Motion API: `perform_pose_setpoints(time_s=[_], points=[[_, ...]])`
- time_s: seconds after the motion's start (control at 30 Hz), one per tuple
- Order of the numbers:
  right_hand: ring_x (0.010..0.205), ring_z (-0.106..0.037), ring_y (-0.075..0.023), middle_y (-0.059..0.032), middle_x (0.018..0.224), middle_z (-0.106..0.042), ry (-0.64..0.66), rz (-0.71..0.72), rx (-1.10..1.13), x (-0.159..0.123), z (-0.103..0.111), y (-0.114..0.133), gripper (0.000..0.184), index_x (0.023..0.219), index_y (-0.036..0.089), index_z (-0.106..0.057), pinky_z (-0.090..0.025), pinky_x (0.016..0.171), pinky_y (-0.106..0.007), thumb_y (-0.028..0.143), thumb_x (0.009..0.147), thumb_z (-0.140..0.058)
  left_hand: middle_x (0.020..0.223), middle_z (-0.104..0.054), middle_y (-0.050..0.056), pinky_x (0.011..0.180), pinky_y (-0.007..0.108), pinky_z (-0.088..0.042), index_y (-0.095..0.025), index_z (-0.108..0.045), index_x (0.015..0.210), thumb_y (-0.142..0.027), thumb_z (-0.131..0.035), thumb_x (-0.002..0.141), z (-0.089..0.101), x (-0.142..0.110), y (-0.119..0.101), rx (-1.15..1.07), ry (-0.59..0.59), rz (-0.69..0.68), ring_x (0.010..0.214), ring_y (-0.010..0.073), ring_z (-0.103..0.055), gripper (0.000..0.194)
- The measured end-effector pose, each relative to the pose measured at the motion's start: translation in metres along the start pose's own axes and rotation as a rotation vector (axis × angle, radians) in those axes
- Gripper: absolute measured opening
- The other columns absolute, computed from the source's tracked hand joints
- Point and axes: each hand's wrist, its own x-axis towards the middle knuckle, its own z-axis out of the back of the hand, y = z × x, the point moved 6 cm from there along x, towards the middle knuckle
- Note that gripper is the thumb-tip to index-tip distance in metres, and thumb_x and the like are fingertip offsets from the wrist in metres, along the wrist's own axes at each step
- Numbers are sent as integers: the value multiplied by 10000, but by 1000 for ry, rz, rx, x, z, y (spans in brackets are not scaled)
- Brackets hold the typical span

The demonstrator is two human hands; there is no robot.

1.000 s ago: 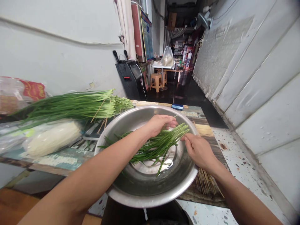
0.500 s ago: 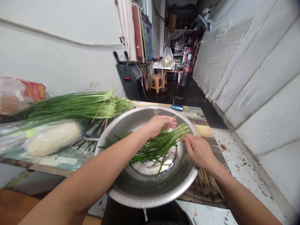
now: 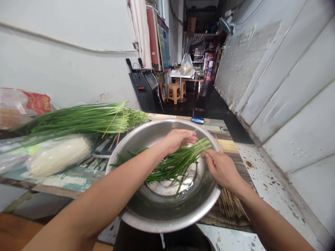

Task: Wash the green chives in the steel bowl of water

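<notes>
A bunch of garlic chives [image 3: 180, 164] lies inside a wide steel basin [image 3: 167, 223], cut ends to the upper right and leaves trailing left. My left hand [image 3: 180, 139] reaches over the bunch, its fingers curled round the far side near the pale stem ends. A thin light tip shows by its fingertips. At the near side of the stems, my right hand [image 3: 220, 165] is closed in a pinch against the bunch's edge; what sits between thumb and forefinger is too small to make out. A little water shines in the basin's bottom.
Thin bamboo skewers [image 3: 231, 204] lie on the table right of the basin. To the left are a large pile of chives [image 3: 83, 118], a white plastic-wrapped bundle [image 3: 60, 157] and a dark tray [image 3: 104, 150]. A blue object [image 3: 197, 120] rests beyond the basin.
Both hands and the chives hold almost the same position. Only a very slight shift of the camera view shows.
</notes>
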Motion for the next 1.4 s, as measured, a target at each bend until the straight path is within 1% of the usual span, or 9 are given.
perform_pose_setpoints(time_s=[0.27,0.43,0.57,0.8,1.0,1.13,1.2,1.27,1.4], points=[[801,-613,-212,-64,871,-692,4,1,14,1,-1,-1,299,947,170,-616,-384,717,-290,201,896,-323,729,-676,90,610,237,-409,-83,-654,805,-141,-586,800,-2,-1,-3,6,2,-24,636,117,-620,89],[816,-614,-215,-75,861,-689,10,-5,8,0,-1,-1,301,945,166,-616,-387,726,-292,202,895,-321,683,-659,76,590,230,-395,-81,-652,782,-149,-616,777,-3,-2,-5,8,-10,-29,608,112,-605,77],[796,-616,-212,-76,842,-686,6,-2,3,0,-1,-1,304,940,167,-612,-389,713,-292,209,898,-314,649,-645,68,578,232,-382,-74,-654,774,-137,-600,775,-2,-1,-6,9,-9,-42,574,98,-572,83],[795,-618,-206,-82,831,-683,-2,7,0,0,-1,-2,312,935,166,-612,-393,711,-287,219,903,-306,637,-629,62,575,240,-373,-73,-667,757,-163,-624,742,-2,1,-6,48,30,-74,546,84,-519,100],[775,-611,-199,-69,824,-683,-7,2,1,0,0,-1,310,935,175,-614,-390,699,-282,218,904,-309,576,-577,30,545,223,-349,-80,-665,724,-164,-622,739,-2,2,-6,47,49,-103,532,73,-475,95],[779,-611,-195,-57,832,-685,-11,4,10,-1,0,-1,297,939,178,-608,-389,701,-278,210,903,-315,587,-578,23,536,215,-331,-82,-670,791,-193,-616,767,-5,2,-4,47,83,-105,519,63,-461,126],[784,-614,-197,-58,834,-686,-8,2,6,0,0,-1,296,943,176,-607,-388,702,-278,210,904,-316,598,-591,23,537,211,-331,-85,-669,847,-181,-613,775,-4,2,-4,48,59,-120,511,60,-464,133],[791,-618,-201,-61,834,-687,-5,-1,2,0,0,-1,296,946,175,-608,-388,702,-279,210,905,-317,625,-615,28,549,209,-342,-94,-664,874,-159,-622,768,-1,2,-5,48,7,-140,524,62,-488,131],[793,-620,-205,-63,836,-687,-1,-6,1,0,0,-1,298,942,175,-611,-387,702,-282,212,905,-317,737,-665,70,572,211,-368,-98,-658,827,-156,-656,745,2,3,-5,36,-42,-129,600,83,-554,101]])
